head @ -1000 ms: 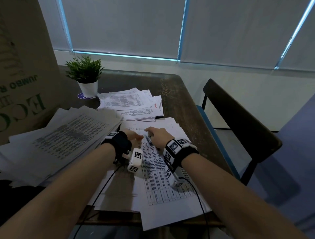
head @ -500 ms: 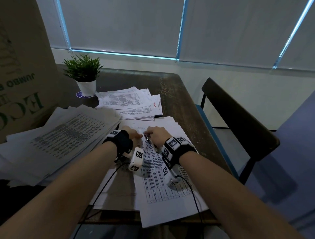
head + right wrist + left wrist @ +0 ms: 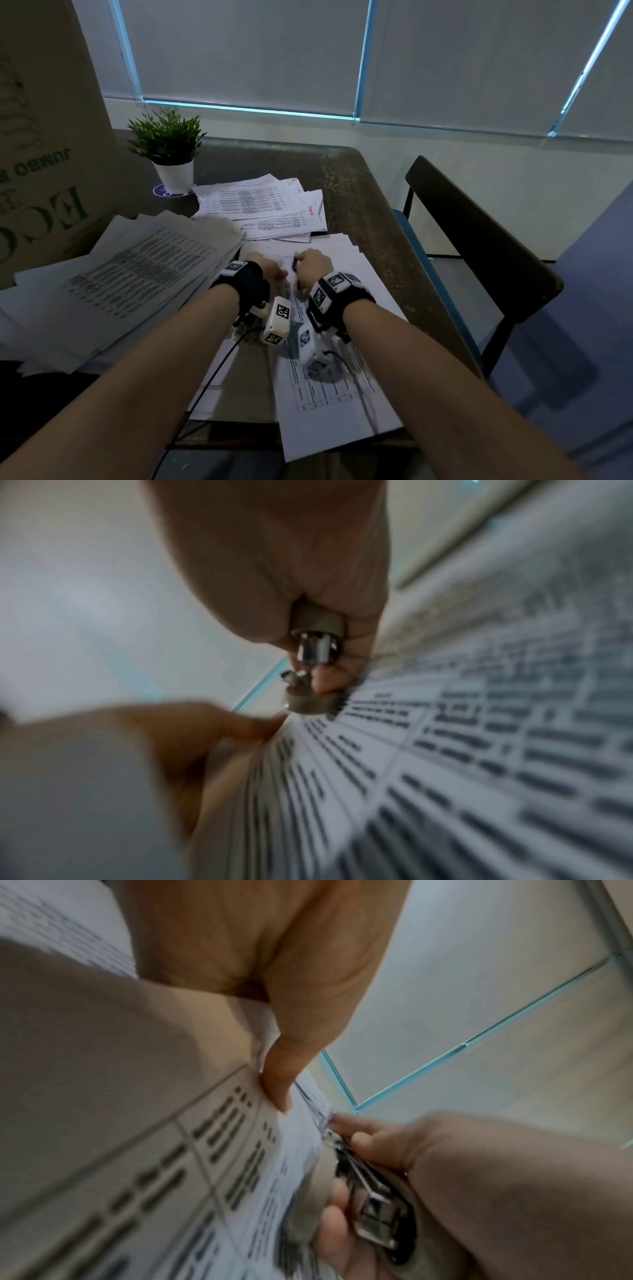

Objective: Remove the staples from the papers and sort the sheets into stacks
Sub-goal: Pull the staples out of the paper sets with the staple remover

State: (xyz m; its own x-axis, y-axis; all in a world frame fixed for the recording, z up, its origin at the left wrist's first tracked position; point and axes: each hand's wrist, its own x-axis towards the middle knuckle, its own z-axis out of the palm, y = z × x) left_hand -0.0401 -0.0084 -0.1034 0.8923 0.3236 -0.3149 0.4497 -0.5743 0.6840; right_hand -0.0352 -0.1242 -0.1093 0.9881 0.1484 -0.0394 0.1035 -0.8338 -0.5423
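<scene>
On the table (image 3: 349,192), both hands work stapled papers (image 3: 329,387) with a staple remover (image 3: 373,1207)

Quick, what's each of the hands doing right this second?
Left hand: pinching the corner of the stapled papers, thumb on top.
Right hand: gripping a metal staple remover, its tip at that corner.
</scene>
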